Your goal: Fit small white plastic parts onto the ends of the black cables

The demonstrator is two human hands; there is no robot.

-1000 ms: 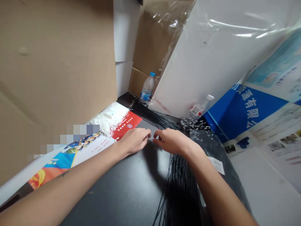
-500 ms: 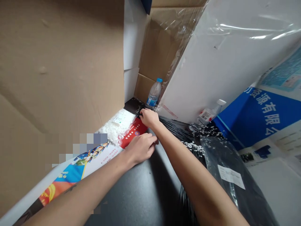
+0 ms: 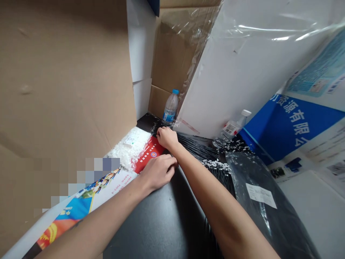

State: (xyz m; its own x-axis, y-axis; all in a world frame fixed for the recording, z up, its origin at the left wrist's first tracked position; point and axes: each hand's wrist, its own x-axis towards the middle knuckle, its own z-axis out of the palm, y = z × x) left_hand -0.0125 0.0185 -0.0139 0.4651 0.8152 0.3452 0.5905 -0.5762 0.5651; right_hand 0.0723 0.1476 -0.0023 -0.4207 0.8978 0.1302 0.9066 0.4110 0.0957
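Observation:
My right hand [image 3: 167, 138] reaches to the back of the dark table with its fingers curled down at the left end of a bundle of thin black wires [image 3: 198, 146]. What lies inside those fingers is hidden. Nearer to me, my left hand [image 3: 159, 171] is closed, its fingertips by my right forearm; anything in its grip is too small or hidden to make out. A red printed sheet [image 3: 147, 155] lies just left of both hands. Beside it is a clear bag of small white pieces [image 3: 129, 149] with a label.
Behind my right hand stands a blue-capped water bottle [image 3: 170, 108]. Another bottle [image 3: 237, 124], white-capped, leans at the right. More black wires with white ends [image 3: 217, 167] and a labelled plastic bag [image 3: 265, 205] lie right. Large cardboard [image 3: 64, 79] rises at left.
The view has shifted slightly, so the scene sits a little further left. Both hands keep nearly the same places and closed shape.

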